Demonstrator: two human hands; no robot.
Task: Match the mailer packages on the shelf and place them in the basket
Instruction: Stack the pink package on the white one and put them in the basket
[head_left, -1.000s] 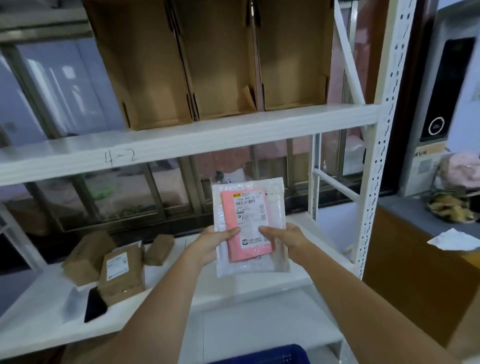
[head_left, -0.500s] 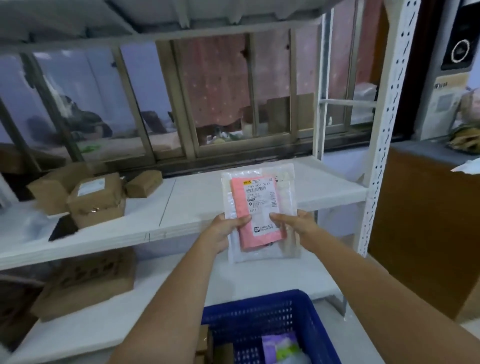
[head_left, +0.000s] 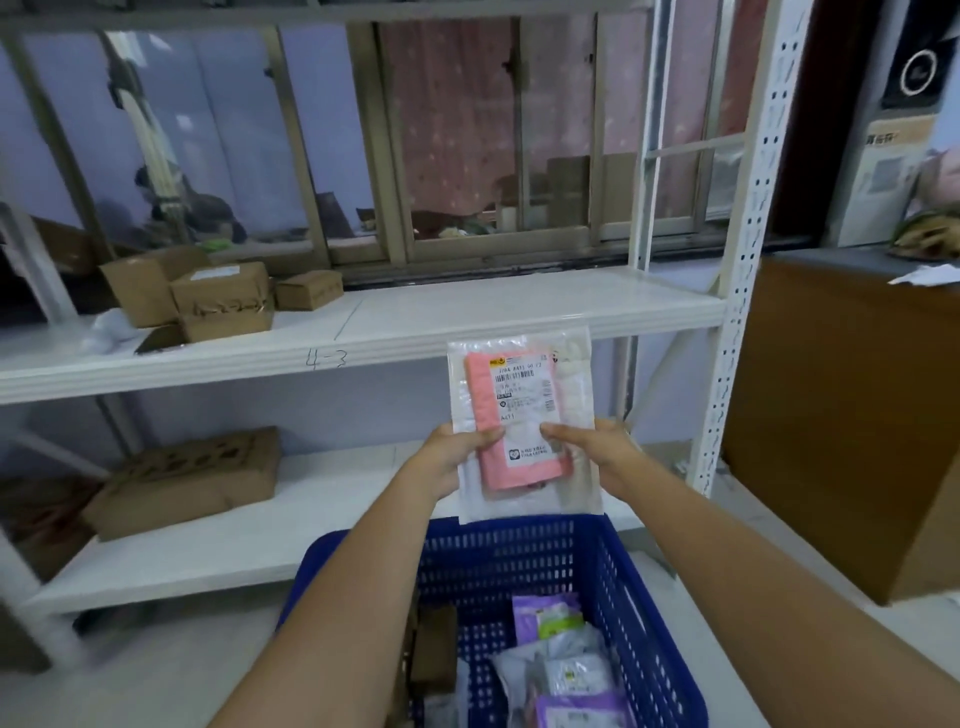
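A clear plastic mailer package (head_left: 524, 415) with a pink item and a white shipping label inside is held upright in front of the shelf. My left hand (head_left: 452, 457) grips its left edge and my right hand (head_left: 592, 452) grips its right edge. Directly below stands the blue plastic basket (head_left: 639, 597), holding several mailer bags in purple and grey and a brown parcel. The package's bottom edge hangs just above the basket's far rim.
The white metal shelf (head_left: 519, 306) marked 4-3 carries several brown cardboard boxes (head_left: 218, 296) at its left. A flat brown box (head_left: 192, 478) lies on the lower shelf. The shelf's perforated upright (head_left: 737, 291) stands right, beside a brown cabinet (head_left: 841, 415).
My view has tilted downward, so the basket now shows much more. Both hands still hold the package, which has come lower, towards the basket.
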